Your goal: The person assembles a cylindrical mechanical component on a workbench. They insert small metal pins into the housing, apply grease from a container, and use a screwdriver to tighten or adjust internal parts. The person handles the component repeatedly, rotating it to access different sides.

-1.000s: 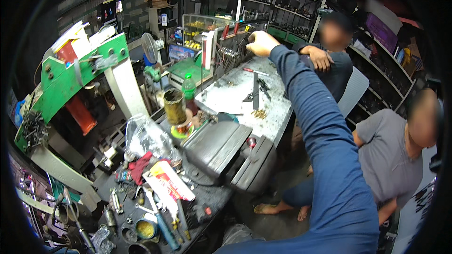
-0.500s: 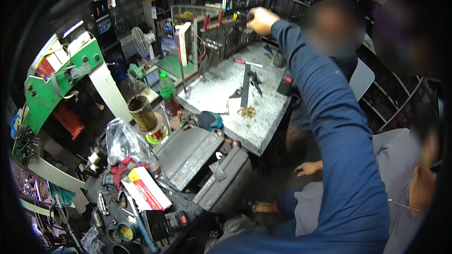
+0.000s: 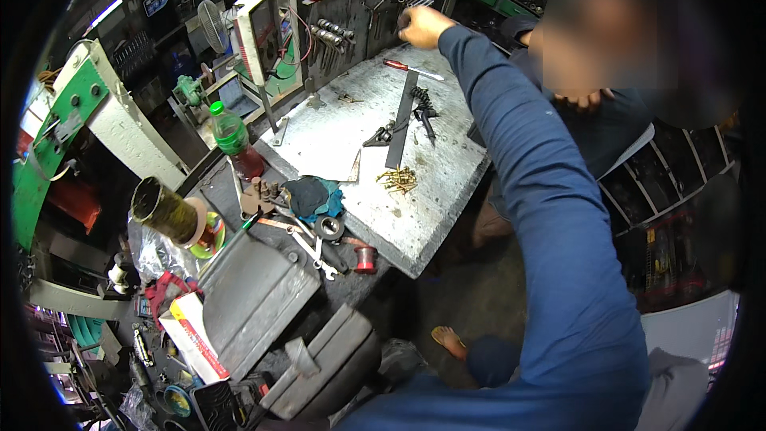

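Observation:
My right hand (image 3: 427, 28) reaches far out over the back of the metal-topped workbench (image 3: 447, 183), its blue-sleeved arm stretched across the right half of the view. The fingers are curled around something small and dark that I cannot make out. Close by, several tools hang on the dark rack panel (image 3: 363, 28) behind the bench. Below the hand lie a red-handled screwdriver (image 3: 396, 65), a flat dark metal bar (image 3: 404, 124), black clamp-like parts (image 3: 424, 108) and a pile of brass-coloured screws (image 3: 399, 180). My left hand is out of view.
A co-worker's hand (image 3: 586, 100) shows beyond my arm. Nearer stand an open grey tool case (image 3: 263, 295), a green-capped bottle (image 3: 230, 140) and a grimy cylinder (image 3: 167, 211). Wrenches (image 3: 315, 254), a tape roll (image 3: 329, 227) and a red spool (image 3: 365, 260) lie beside the bench.
The view has shifted, so the bench and tool case sit lower and larger. My right arm stays stretched out, with its hand now in front of the tool rack.

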`<state>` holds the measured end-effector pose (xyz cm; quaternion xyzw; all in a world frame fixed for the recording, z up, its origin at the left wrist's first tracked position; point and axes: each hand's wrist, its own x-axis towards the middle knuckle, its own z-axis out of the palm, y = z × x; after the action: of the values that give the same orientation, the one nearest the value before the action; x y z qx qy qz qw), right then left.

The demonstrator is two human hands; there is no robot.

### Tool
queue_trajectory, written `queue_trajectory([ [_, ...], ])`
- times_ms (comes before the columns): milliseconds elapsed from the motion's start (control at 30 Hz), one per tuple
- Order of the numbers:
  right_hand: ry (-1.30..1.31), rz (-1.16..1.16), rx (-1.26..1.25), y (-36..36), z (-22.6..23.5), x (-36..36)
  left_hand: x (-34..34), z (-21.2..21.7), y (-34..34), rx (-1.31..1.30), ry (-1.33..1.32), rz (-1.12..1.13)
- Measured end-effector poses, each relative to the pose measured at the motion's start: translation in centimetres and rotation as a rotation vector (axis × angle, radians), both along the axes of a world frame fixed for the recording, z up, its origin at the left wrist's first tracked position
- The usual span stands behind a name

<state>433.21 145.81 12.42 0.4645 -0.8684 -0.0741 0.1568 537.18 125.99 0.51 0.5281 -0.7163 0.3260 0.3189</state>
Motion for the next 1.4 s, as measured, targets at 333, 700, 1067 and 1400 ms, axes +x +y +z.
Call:
queue_trajectory([
  [333,-0.374,-0.634,-0.373,5.5,-24.9,-15.1,-31.5,2.8,10.8,0.891,0.841,-0.719],
  [700,-0.134,-0.859,-0.132,9.4,-34.0,-27.5,-34.7,-0.6,9.6,1.002,0.663,-0.651],
  [1067,-0.004,-0.806,-0.076,12.9,-36.8,-35.1,-36.8,0.7,12.6,1.159,0.988,-0.384],
  [1400,0.122,-0.485,-0.460,8.2,-28.0,-27.6,-35.8,0.8,11.5,1.187,1.012,-0.388],
])
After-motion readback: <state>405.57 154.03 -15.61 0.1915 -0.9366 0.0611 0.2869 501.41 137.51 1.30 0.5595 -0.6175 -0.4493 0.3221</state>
